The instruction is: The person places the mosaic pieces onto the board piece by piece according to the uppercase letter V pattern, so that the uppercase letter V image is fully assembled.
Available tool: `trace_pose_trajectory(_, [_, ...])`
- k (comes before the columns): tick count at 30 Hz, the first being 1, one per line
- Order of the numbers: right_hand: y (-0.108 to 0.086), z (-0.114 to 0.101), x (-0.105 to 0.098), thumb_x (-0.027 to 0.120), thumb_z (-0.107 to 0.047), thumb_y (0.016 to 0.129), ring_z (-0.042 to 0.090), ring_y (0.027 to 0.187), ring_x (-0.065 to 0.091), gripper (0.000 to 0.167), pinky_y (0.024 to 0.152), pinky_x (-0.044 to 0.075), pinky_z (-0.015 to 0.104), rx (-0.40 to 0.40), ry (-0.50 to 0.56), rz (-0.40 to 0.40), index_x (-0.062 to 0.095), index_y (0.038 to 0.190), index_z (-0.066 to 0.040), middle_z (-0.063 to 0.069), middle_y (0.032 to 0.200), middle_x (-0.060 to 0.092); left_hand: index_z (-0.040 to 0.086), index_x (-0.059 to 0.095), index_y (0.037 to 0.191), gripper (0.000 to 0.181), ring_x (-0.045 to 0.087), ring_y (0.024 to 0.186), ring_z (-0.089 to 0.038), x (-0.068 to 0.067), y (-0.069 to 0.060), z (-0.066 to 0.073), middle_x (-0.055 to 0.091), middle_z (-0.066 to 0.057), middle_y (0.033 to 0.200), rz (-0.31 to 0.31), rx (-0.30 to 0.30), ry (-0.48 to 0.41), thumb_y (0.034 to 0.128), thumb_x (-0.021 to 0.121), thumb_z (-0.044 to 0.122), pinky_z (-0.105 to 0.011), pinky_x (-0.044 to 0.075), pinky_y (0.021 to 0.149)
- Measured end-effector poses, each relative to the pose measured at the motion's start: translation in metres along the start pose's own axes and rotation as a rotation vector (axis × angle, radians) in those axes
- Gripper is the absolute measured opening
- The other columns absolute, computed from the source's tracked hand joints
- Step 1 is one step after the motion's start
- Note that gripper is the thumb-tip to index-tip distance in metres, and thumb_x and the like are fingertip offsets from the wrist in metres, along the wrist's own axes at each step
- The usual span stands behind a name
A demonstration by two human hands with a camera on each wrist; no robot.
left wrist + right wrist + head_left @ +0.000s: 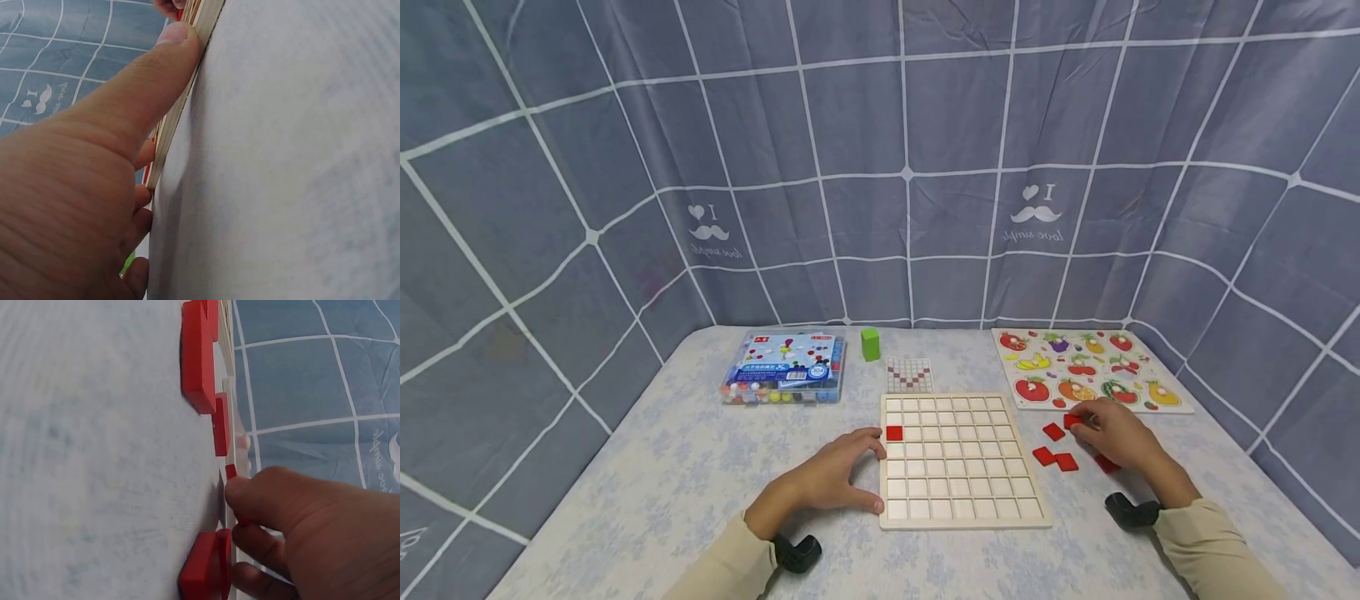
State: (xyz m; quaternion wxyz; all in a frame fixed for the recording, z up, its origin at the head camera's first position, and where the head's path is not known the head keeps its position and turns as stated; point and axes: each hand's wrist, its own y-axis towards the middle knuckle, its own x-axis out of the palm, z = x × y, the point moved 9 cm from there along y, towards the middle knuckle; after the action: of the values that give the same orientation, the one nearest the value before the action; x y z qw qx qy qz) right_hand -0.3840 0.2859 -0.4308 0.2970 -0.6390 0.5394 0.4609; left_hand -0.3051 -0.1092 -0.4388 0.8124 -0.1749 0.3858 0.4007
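A wooden grid board (pixel 952 522) lies flat in front of me, with one red square tile (pixel 894 433) in a cell near its left edge. My left hand (pixel 831 475) rests against the left side of that board, thumb and fingers spread along the edge. To the right of the board, my right hand (pixel 1116 435) pinches a red tile (pixel 231 471) between thumb and fingers, just above the table as the right wrist view shows. Several loose red tiles (pixel 1044 456) lie around and below this hand, one partly hidden under it.
Behind the board is a small pattern card (pixel 910 375), with a green block (pixel 870 344) standing beyond it. A clear plastic box (pixel 784 368) of coloured pieces sits at back left. The fruit puzzle board (pixel 1090 371) lies at back right, close to my right fingers.
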Motion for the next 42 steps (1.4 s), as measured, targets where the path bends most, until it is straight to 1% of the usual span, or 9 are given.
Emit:
trace_pose_trajectory(5, [-0.001,-0.005,-0.001,0.079,-0.017,0.087,0.031,0.092,0.059,0.028,0.081,0.052,0.056,-0.005,0.023,0.01,0.072,0.109,-0.002,0.011,0.1,0.065,0.016,0.055,0.12,0.057,0.033,0.144,-0.04,0.0,0.0,0.001,0.038,-0.017,0.156,-0.004,-0.012,-0.002,0.0808,0.086,0.043,-0.06,0.028,0.112])
trace_pose_trajectory(9, [0.001,-0.017,-0.002,0.08,-0.018,0.087,0.031,0.093,0.06,0.03,0.082,0.053,0.055,-0.039,0.043,0.028,0.072,0.111,-0.002,0.008,0.1,0.067,0.016,0.054,0.12,0.057,0.033,0.144,-0.039,0.001,0.0,0.0,0.038,-0.017,0.156,-0.001,-0.01,0.001,0.0803,0.086,0.043,-0.06,0.028,0.112])
trace_pose_trajectory(13, [0.006,-0.038,-0.003,0.081,-0.017,0.087,0.028,0.093,0.061,0.027,0.08,0.054,0.052,-0.104,0.057,0.061,0.074,0.11,-0.004,0.003,0.097,0.067,0.016,0.054,0.12,0.058,0.033,0.144,-0.038,0.001,0.0,0.0,0.038,-0.017,0.156,0.005,-0.001,0.004,0.0803,0.086,0.043,-0.06,0.029,0.112])
trace_pose_trajectory(19, [0.015,-0.081,0.0,0.08,-0.017,0.088,0.023,0.092,0.058,0.021,0.074,0.05,0.041,-0.232,0.093,0.08,0.074,0.108,-0.011,-0.002,0.098,0.064,0.015,0.054,0.121,0.058,0.033,0.143,-0.039,0.001,0.0,0.0,0.038,-0.017,0.156,0.005,0.007,-0.007,0.0808,0.086,0.042,-0.061,0.029,0.112])
trace_pose_trajectory(23, [0.022,-0.118,0.008,0.078,-0.014,0.09,0.023,0.092,0.058,0.018,0.075,0.049,0.039,-0.341,0.164,0.051,0.072,0.107,-0.011,-0.003,0.1,0.064,0.016,0.054,0.121,0.058,0.033,0.143,-0.039,0.001,0.0,-0.001,0.038,-0.017,0.156,0.008,0.013,0.0,0.0811,0.085,0.043,-0.061,0.029,0.112])
trace_pose_trajectory(27, [0.028,-0.153,0.023,0.076,-0.011,0.091,0.02,0.091,0.058,0.016,0.075,0.05,0.036,-0.416,0.22,-0.01,0.072,0.106,-0.011,-0.005,0.097,0.064,0.016,0.054,0.121,0.058,0.033,0.144,-0.039,0.001,0.0,-0.001,0.038,-0.017,0.156,0.008,0.016,0.0,0.0813,0.085,0.043,-0.06,0.029,0.112])
trace_pose_trajectory(34, [0.035,-0.21,0.055,0.074,-0.015,0.092,0.016,0.088,0.061,0.019,0.074,0.052,0.031,-0.533,0.227,-0.125,0.073,0.11,-0.01,-0.005,0.097,0.064,0.018,0.054,0.122,0.057,0.033,0.144,-0.037,0.001,0.0,-0.002,0.038,-0.015,0.157,0.006,-0.004,0.0,0.0806,0.086,0.043,-0.058,0.029,0.113])
trace_pose_trajectory(38, [0.032,-0.228,0.068,0.075,-0.015,0.091,0.015,0.086,0.06,0.022,0.076,0.051,0.031,-0.556,0.21,-0.159,0.073,0.112,-0.008,-0.005,0.097,0.065,0.02,0.054,0.121,0.057,0.034,0.144,-0.035,0.003,0.001,-0.002,0.039,-0.013,0.156,0.001,-0.009,0.0,0.0807,0.085,0.045,-0.058,0.03,0.113])
trace_pose_trajectory(42, [0.031,-0.233,0.077,0.078,-0.014,0.09,0.014,0.079,0.057,0.02,0.071,0.049,0.029,-0.537,0.211,-0.166,0.072,0.108,-0.01,-0.007,0.093,0.064,0.021,0.054,0.12,0.056,0.034,0.143,-0.035,0.003,0.001,-0.003,0.039,-0.013,0.156,0.002,-0.022,0.014,0.0804,0.085,0.046,-0.057,0.03,0.113])
